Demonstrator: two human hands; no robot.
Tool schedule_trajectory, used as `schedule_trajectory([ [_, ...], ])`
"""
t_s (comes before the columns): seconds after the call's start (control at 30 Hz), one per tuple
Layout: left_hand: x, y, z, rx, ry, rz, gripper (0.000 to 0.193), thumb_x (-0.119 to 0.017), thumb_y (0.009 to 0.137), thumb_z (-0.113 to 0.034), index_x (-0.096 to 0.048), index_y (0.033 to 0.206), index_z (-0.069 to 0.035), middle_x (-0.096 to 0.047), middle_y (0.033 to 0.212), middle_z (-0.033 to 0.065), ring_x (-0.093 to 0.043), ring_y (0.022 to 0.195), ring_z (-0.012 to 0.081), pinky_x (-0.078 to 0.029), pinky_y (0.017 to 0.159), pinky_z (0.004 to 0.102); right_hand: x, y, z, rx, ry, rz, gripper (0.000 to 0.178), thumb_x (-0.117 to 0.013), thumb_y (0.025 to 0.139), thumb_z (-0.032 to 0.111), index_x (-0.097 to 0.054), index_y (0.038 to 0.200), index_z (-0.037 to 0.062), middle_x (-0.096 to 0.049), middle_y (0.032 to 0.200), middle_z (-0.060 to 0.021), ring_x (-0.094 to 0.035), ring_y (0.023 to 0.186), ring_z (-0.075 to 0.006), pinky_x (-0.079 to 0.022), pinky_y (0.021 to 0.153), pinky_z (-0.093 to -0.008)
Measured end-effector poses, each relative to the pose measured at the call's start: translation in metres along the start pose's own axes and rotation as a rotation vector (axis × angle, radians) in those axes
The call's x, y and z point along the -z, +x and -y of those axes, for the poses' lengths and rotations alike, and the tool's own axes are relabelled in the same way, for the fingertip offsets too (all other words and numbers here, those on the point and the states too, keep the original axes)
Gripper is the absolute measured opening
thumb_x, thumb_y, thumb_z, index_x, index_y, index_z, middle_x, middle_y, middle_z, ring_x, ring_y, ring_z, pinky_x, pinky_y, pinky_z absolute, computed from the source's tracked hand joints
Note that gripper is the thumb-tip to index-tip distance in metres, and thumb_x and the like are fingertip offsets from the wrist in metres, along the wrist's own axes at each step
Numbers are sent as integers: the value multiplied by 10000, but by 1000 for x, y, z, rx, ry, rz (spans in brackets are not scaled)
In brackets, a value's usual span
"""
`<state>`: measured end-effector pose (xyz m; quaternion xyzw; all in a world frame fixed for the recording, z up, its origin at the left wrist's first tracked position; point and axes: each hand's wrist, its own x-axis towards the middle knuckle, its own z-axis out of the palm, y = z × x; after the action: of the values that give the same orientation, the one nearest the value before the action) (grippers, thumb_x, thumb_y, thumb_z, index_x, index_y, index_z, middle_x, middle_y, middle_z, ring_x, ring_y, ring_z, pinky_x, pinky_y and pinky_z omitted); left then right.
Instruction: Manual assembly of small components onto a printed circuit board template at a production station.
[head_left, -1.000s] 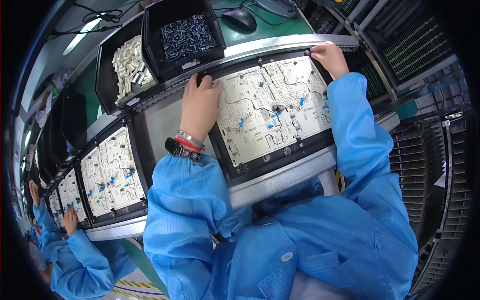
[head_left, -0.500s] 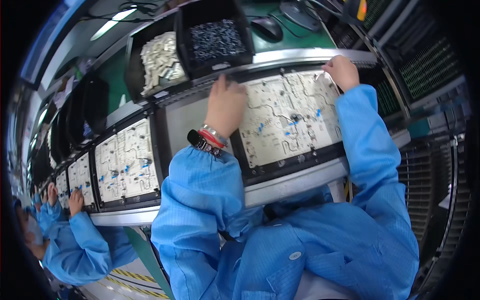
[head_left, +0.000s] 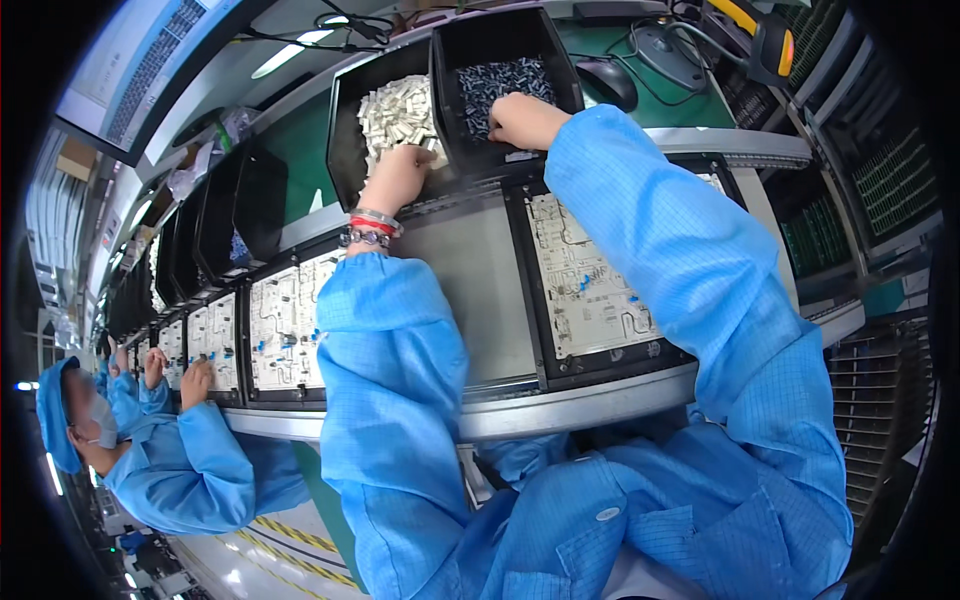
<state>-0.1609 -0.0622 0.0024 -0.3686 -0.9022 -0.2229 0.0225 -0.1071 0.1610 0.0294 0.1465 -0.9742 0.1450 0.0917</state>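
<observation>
I see my left hand (head_left: pixel 398 176) reaching up into the left black bin (head_left: pixel 345 130), its grip curled down onto the heap of small pale parts (head_left: pixel 398 110) at the bin's near edge; the fingers are buried among them, so I cannot tell whether they have closed on one. My right hand (head_left: pixel 525 118) rests in the neighbouring right black bin (head_left: pixel 560 70), knuckles up and fingers folded under, touching the pile of small dark grey parts (head_left: pixel 505 80) that fills it; here too I cannot tell whether the grip clasps a part or only presses on the pile. The two bins stand side by side, tilted toward me, on the shelf just above the counter (head_left: pixel 600 405). Below my right forearm a white circuit board (head_left: pixel 590 280) with a few blue components lies in a black frame on the counter, well apart from both hands. To the left a second board (head_left: pixel 285 325) sits in its own frame. Farther left a co-worker's hand (head_left: pixel 196 380) rests on another board. A black computer mouse (head_left: pixel 606 78) lies on the green surface just right of the bins.
</observation>
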Motion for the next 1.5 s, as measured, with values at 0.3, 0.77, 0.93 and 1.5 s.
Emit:
schedule_trajectory([
  [0.3, 15, -3, -12, 4, 19, -110, 90, -623, 666, -33, -685, 726, -59, -637, 718, 144, -631, 704, 282, -502, 665, 345, 12, 2, -6, -1, -27, 103, 96, -603, 681, 81, -661, 733, 25, -643, 801, -182, -629, 769, -328, -501, 687, -402],
  [0.77, 39, -57, -101, 201, -1332, -222, 280, -515, 843, 4, -587, 1114, 2, -607, 845, 30, -597, 724, 106, -480, 676, 194, 66, -68, 16, 4, 335, 68, 157, -567, 779, 62, -639, 896, -14, -645, 745, -94, -625, 612, -146, -506, 596, -254],
  [0.93, -4, -77, -140, 303, -1631, 124, 295, -530, 841, -33, -563, 1124, 44, -609, 1032, 82, -614, 820, 148, -491, 767, 223, 67, -156, 18, -96, 631, 245, 140, -575, 779, 18, -629, 906, -7, -624, 809, -61, -620, 702, -116, -501, 635, -234],
  [1.5, -44, -95, -151, 354, -1593, 221, 314, -625, 793, -38, -550, 1090, 31, -623, 897, 63, -599, 798, 118, -484, 732, 207, 8, -234, 39, 155, 403, 157, 117, -650, 689, 19, -620, 797, 52, -593, 810, -34, -526, 823, -216, -411, 792, -339],
])
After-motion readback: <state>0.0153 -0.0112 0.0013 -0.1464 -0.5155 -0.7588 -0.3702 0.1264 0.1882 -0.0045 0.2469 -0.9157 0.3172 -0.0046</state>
